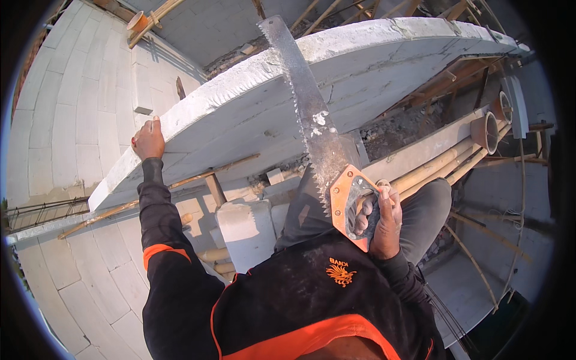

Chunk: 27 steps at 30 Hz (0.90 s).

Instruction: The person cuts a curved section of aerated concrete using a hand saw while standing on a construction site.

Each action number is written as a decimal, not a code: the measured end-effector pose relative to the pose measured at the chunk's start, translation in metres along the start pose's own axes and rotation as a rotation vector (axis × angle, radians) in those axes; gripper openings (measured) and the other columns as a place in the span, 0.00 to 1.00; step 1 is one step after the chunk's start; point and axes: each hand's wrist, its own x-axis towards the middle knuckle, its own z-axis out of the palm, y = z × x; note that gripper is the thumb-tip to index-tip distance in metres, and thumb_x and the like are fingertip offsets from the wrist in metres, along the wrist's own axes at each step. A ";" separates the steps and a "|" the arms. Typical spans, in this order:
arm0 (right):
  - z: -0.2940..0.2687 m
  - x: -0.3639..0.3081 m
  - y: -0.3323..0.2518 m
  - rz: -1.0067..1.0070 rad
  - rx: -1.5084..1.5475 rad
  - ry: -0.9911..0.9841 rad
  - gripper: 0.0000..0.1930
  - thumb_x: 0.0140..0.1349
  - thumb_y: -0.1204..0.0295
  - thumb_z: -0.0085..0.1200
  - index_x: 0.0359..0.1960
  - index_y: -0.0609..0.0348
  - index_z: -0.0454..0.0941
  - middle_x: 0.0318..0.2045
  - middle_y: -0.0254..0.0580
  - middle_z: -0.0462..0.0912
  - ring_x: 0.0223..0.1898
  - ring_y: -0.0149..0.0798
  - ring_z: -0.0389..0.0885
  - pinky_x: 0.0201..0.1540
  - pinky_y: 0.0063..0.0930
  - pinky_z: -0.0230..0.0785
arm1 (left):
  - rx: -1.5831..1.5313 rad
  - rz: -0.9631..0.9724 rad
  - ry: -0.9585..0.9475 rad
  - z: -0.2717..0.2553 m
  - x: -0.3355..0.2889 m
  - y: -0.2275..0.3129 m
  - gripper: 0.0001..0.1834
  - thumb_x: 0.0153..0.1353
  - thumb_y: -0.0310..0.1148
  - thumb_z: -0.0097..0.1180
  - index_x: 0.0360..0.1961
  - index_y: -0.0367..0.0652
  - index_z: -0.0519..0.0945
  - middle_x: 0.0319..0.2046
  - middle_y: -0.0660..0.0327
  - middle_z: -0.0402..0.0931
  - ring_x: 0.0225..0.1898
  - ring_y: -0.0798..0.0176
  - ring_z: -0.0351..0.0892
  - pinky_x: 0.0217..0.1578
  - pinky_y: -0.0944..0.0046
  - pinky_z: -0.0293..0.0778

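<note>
Here's the long, toothed steel handsaw (324, 147) with orange-and-black handle (343, 207), blade stretched across the pale, curved block wall (198, 107); touching or clear, can't tell! Right hand (386, 222) wrapped around the handle, left hand (149, 140) clasping the wall's edge: a skidding blade could nick those fingers; crumbling block could loosen that hold.
</note>
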 end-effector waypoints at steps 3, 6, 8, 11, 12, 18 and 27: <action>-0.041 -0.034 0.010 -0.064 0.001 0.031 0.14 0.74 0.57 0.47 0.44 0.55 0.64 0.24 0.38 0.72 0.16 0.31 0.69 0.18 0.24 0.66 | -0.111 -0.246 -0.112 -0.010 0.009 0.019 0.22 0.71 0.52 0.42 0.46 0.49 0.83 0.45 0.56 0.83 0.50 0.50 0.80 0.53 0.46 0.69; -0.029 -0.030 0.013 -0.038 0.037 0.044 0.15 0.74 0.57 0.48 0.45 0.55 0.63 0.24 0.38 0.72 0.14 0.31 0.69 0.15 0.24 0.65 | -0.147 -0.066 -0.002 0.001 0.005 0.007 0.23 0.70 0.54 0.43 0.43 0.49 0.83 0.44 0.55 0.84 0.49 0.49 0.80 0.53 0.45 0.68; 0.004 -0.002 0.008 -0.047 -0.005 0.062 0.16 0.74 0.57 0.49 0.47 0.55 0.62 0.26 0.39 0.72 0.16 0.32 0.70 0.15 0.27 0.65 | -0.148 -0.167 -0.050 -0.009 0.010 0.020 0.23 0.70 0.53 0.43 0.43 0.49 0.83 0.43 0.55 0.84 0.49 0.50 0.80 0.52 0.45 0.69; 0.028 0.037 0.011 -0.051 0.096 -0.025 0.15 0.74 0.57 0.49 0.46 0.54 0.62 0.26 0.39 0.72 0.16 0.33 0.72 0.16 0.29 0.66 | -0.130 -0.269 -0.104 -0.015 0.012 0.025 0.23 0.70 0.54 0.43 0.43 0.49 0.84 0.42 0.55 0.84 0.49 0.50 0.80 0.51 0.45 0.69; 0.024 0.033 0.010 -0.054 0.098 -0.025 0.15 0.74 0.57 0.49 0.46 0.54 0.62 0.26 0.39 0.72 0.16 0.33 0.72 0.16 0.29 0.66 | -0.113 -0.272 -0.105 -0.014 0.013 0.024 0.24 0.70 0.54 0.43 0.44 0.49 0.84 0.42 0.55 0.84 0.48 0.49 0.80 0.52 0.46 0.69; -0.036 -0.029 0.018 -0.035 0.115 -0.015 0.14 0.74 0.58 0.49 0.45 0.53 0.63 0.25 0.40 0.72 0.15 0.33 0.70 0.16 0.26 0.64 | -0.122 -0.205 -0.062 0.006 0.009 0.006 0.24 0.70 0.55 0.43 0.45 0.50 0.84 0.44 0.56 0.84 0.49 0.48 0.80 0.53 0.45 0.69; 0.033 0.031 0.015 -0.047 0.151 -0.054 0.13 0.75 0.59 0.48 0.46 0.53 0.61 0.27 0.40 0.72 0.18 0.32 0.72 0.18 0.29 0.69 | -0.097 -0.299 -0.102 -0.004 0.015 0.021 0.25 0.70 0.55 0.42 0.46 0.49 0.83 0.45 0.54 0.84 0.51 0.47 0.79 0.56 0.44 0.66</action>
